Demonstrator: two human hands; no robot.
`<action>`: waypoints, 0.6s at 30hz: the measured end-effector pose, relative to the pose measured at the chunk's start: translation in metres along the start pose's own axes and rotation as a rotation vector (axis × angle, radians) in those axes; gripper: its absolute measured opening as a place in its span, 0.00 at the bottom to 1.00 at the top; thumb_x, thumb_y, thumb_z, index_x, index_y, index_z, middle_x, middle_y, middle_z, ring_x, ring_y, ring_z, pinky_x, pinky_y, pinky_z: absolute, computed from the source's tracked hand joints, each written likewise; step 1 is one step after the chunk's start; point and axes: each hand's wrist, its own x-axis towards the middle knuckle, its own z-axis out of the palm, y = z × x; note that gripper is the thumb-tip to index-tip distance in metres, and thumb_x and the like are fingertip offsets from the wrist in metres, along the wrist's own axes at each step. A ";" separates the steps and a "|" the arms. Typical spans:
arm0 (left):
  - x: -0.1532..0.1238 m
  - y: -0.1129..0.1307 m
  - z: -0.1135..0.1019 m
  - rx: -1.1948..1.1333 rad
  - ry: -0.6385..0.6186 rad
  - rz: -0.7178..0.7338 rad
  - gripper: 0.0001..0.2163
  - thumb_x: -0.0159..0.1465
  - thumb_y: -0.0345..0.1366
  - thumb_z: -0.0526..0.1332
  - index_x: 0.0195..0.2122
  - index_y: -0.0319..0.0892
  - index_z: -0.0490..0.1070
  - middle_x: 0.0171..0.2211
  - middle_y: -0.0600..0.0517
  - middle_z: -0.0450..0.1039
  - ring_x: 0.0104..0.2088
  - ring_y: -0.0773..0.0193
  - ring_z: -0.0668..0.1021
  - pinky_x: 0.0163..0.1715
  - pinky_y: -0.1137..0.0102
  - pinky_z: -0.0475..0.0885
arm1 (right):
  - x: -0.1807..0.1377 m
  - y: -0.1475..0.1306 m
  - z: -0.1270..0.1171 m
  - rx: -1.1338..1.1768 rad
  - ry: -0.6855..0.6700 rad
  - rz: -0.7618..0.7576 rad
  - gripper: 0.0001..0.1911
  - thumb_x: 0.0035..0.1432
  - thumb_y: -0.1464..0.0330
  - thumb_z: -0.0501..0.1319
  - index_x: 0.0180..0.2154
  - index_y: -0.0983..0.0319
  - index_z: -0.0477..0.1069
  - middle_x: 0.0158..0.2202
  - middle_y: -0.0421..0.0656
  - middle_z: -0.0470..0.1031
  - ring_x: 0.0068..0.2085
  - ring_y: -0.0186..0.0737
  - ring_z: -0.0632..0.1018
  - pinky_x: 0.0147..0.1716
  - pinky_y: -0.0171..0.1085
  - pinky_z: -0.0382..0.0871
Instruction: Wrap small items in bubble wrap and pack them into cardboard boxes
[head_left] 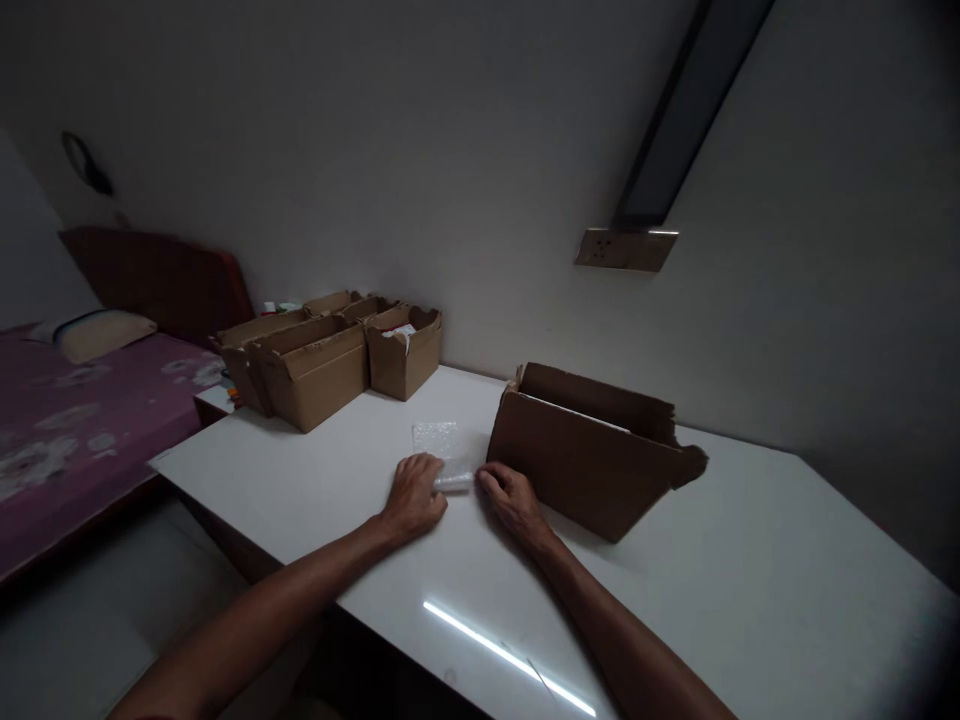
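A small sheet of clear bubble wrap [442,442] lies on the white table, its near edge rolled or folded over. My left hand [416,495] grips the left end of that near edge, fingers curled over it. At the right end, my right hand [511,492] pinches the edge between thumb and curled fingers. Whether something is wrapped inside the fold I cannot make out. Just right of my right hand stands an open brown cardboard box [585,450] with a white strip showing inside.
Several open cardboard boxes [330,370] stand together at the back left of the white table [720,600]. One smaller box [405,355] holds something white. Beyond the left edge is a bed [97,420]. A socket plate [626,250] and a dark screen [686,110] are on the wall.
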 end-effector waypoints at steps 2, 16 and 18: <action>-0.001 0.002 -0.003 -0.026 -0.041 0.053 0.20 0.48 0.24 0.56 0.43 0.42 0.71 0.43 0.45 0.74 0.49 0.51 0.73 0.53 0.54 0.66 | 0.001 0.000 -0.001 0.011 -0.006 0.006 0.18 0.58 0.57 0.55 0.29 0.63 0.74 0.26 0.42 0.73 0.30 0.39 0.72 0.30 0.34 0.64; -0.013 0.009 -0.018 -0.276 -0.140 -0.045 0.18 0.56 0.32 0.61 0.48 0.40 0.72 0.57 0.40 0.68 0.58 0.50 0.70 0.59 0.54 0.65 | -0.002 0.001 0.001 -0.062 -0.014 -0.008 0.18 0.56 0.61 0.59 0.45 0.65 0.76 0.42 0.49 0.80 0.39 0.45 0.78 0.40 0.41 0.71; -0.011 0.007 -0.017 -0.265 -0.178 -0.056 0.20 0.56 0.33 0.62 0.51 0.39 0.71 0.56 0.40 0.70 0.58 0.48 0.70 0.60 0.52 0.63 | -0.003 -0.001 0.001 -0.087 -0.041 -0.044 0.17 0.55 0.64 0.60 0.44 0.64 0.77 0.42 0.49 0.80 0.40 0.45 0.78 0.43 0.42 0.71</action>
